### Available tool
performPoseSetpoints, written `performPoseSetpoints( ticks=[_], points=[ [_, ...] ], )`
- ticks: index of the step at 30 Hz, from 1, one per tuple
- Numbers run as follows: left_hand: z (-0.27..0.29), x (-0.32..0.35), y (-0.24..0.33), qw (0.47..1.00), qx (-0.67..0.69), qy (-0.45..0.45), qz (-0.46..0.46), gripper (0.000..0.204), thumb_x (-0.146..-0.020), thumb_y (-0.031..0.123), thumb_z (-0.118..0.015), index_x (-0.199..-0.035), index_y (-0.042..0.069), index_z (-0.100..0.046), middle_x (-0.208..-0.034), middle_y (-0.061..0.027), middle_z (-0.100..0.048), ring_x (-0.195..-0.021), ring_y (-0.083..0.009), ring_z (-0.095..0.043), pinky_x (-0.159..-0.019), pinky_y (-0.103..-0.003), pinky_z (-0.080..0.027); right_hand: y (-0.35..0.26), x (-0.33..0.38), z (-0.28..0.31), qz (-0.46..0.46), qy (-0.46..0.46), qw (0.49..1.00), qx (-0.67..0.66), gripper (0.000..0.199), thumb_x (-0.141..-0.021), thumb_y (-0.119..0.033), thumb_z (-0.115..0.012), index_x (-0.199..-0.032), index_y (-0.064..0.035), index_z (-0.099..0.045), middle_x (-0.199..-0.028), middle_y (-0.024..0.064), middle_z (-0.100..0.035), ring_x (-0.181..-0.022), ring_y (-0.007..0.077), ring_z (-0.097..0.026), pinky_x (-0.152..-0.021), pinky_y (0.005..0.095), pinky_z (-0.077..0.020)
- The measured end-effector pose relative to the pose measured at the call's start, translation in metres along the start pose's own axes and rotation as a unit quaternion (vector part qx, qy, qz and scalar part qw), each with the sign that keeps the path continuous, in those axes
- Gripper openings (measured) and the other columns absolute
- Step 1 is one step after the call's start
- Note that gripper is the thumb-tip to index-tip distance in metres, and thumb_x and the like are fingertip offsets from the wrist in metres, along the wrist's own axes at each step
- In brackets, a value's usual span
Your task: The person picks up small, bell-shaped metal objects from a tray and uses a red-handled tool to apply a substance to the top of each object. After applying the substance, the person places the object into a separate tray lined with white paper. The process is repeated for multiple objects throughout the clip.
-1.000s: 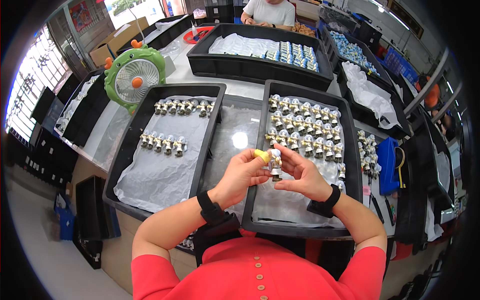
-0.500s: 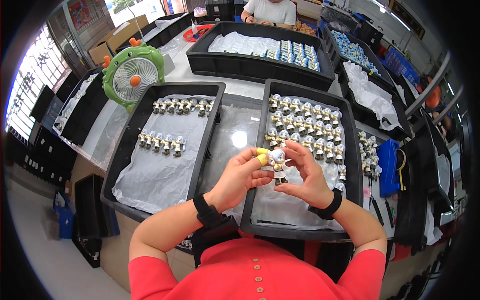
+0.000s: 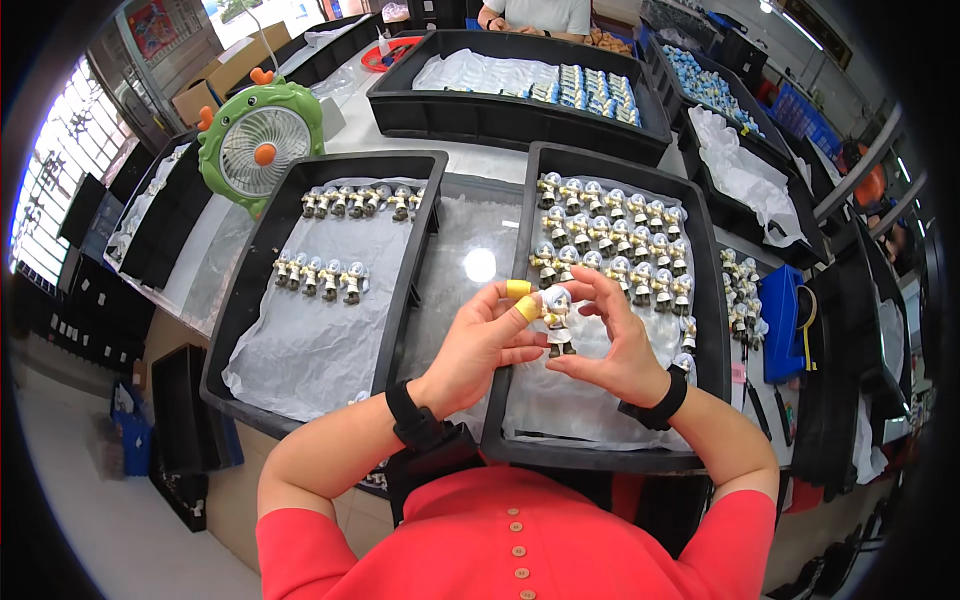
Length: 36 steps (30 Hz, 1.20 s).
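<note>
A small figurine (image 3: pixel 557 322) with pale hair, a white and gold outfit and dark boots stands upright between my hands, above the near part of the right tray (image 3: pixel 600 458). My left hand (image 3: pixel 478 345), with yellow covers on the thumb and a fingertip, pinches its side. Around the other side curves my right hand (image 3: pixel 630 350), index finger by the head and thumb by the boots. Rows of matching figurines (image 3: pixel 610 235) lie on thin white sheeting beyond my hands. In the left tray (image 3: pixel 228 335) are two shorter rows of figurines (image 3: pixel 322 276).
A green cartoon-shaped fan (image 3: pixel 262 140) stands at the left tray's far corner. Behind sits a wide black tray (image 3: pixel 520 118) of blue-and-white pieces, with a person (image 3: pixel 540 15) beyond. More figurines (image 3: pixel 741 295), a blue holder (image 3: pixel 785 325) and thin tools (image 3: pixel 758 408) lie at the right.
Both hands keep hold of the figurine, which has turned slightly and stands a little higher. The whole view has shifted slightly; the rows in the trays look the same.
</note>
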<state>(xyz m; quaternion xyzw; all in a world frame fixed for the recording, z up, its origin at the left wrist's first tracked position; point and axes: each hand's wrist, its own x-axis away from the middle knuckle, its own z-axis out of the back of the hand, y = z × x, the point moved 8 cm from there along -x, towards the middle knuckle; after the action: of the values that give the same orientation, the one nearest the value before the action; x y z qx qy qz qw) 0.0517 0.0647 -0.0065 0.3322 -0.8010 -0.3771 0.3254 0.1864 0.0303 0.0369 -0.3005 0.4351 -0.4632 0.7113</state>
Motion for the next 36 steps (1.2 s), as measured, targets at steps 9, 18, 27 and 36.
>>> performPoseSetpoints(
  ticks=[9,18,27,36],
  points=[
    [-0.001,0.000,0.007,0.996,-0.066,0.006,-0.065,0.023,-0.092,0.018,-0.059,-0.111,0.007,-0.054,-0.100,-0.0027,-0.061,-0.086,-0.0111,-0.062,-0.076,-0.025,-0.052,-0.008,0.000,0.002,0.032,0.009,0.998,0.058,0.092,-0.063,-0.016,-0.082,-0.140,-0.0102,-0.032,-0.119,0.0105,-0.054,-0.112,0.0248,-0.052,-0.092,0.0370,-0.0411],
    [-0.001,-0.004,-0.010,1.000,0.007,-0.008,0.020,0.026,-0.095,0.020,-0.053,-0.115,0.004,-0.053,-0.102,-0.0045,-0.062,-0.089,-0.0136,-0.063,-0.078,-0.028,-0.053,-0.014,-0.001,0.006,0.049,0.024,0.998,0.037,0.096,-0.063,-0.015,-0.082,-0.142,-0.0096,-0.028,-0.117,0.0087,-0.055,-0.108,0.0215,-0.054,-0.091,0.0363,-0.0420],
    [-0.011,-0.002,-0.019,0.994,0.032,-0.087,0.058,0.038,-0.098,0.031,-0.045,-0.124,0.004,-0.047,-0.117,-0.0117,-0.058,-0.099,-0.0181,-0.062,-0.084,-0.033,-0.052,-0.016,0.000,0.008,0.058,0.025,0.998,0.026,0.096,-0.064,-0.015,-0.081,-0.143,-0.0098,-0.026,-0.116,0.0093,-0.056,-0.107,0.0214,-0.055,-0.090,0.0353,-0.0425],
    [-0.020,0.000,-0.022,0.987,0.058,-0.123,0.084,0.043,-0.100,0.033,-0.036,-0.130,0.003,-0.042,-0.124,-0.0144,-0.054,-0.103,-0.0195,-0.061,-0.090,-0.035,-0.049,-0.014,0.002,0.003,0.057,0.000,0.998,0.031,0.097,-0.066,-0.016,-0.079,-0.145,-0.0112,-0.023,-0.123,0.0107,-0.053,-0.110,0.0232,-0.053,-0.092,0.0366,-0.0414]
  ],
)
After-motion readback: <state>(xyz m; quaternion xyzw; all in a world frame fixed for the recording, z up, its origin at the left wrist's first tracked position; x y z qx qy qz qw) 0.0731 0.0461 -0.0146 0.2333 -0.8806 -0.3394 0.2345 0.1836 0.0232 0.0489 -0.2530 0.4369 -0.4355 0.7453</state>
